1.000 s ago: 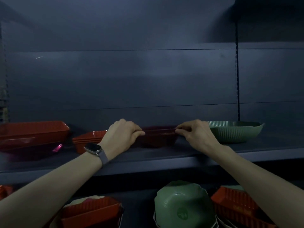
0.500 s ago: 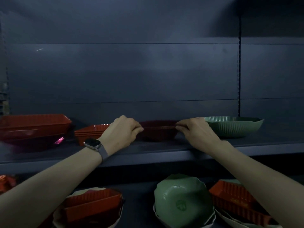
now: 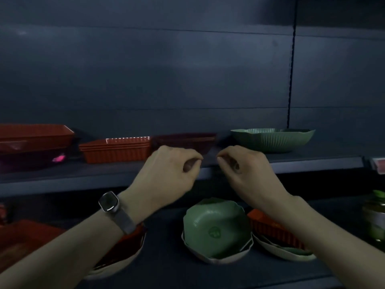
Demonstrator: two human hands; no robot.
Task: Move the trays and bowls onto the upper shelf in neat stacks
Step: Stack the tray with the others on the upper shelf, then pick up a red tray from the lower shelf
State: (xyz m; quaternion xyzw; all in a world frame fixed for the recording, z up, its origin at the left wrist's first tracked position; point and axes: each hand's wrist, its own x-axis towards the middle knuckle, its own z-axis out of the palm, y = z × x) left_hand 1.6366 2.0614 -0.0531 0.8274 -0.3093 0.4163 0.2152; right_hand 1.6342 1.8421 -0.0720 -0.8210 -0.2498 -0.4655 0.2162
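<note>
**At the upper shelf, both my hands hold nothing**

Across the middle of my view runs the upper shelf (image 3: pixel 312 163), dark grey, with the back panel (image 3: pixel 187 69) rising behind it toward twelve o'clock. The lower shelf (image 3: pixel 166 257) fills the view toward six o'clock.

On the upper shelf, far out at nine o'clock, a large red tray (image 3: pixel 35 134) sits on a purple tray (image 3: pixel 27 159). At three o'clock stands a ribbed green bowl (image 3: pixel 273 139), upright. Between them are two stacks side by side: orange trays (image 3: pixel 116 150) on the nine o'clock side, and dark red trays (image 3: pixel 185 140) just beside them, dead centre.

On the lower shelf, an upturned green bowl (image 3: pixel 214 228) rests on pale bowls (image 3: pixel 218 258) at six o'clock. At about four o'clock a red tray (image 3: pixel 275 232) lies tilted in more pale bowls (image 3: pixel 287 252).

My left hand (image 3: pixel 166 172) and right hand (image 3: pixel 245 170) hover at the shelf's front edge, below the dark red stack. On each the fingers are curled in toward the thumb, with nothing between them. I cannot tell whether my left knuckles touch the stack.

A watch (image 3: pixel 109 202) sits on my left wrist. A jar (image 3: pixel 375 217) shows at the four o'clock edge, blurred.
</note>
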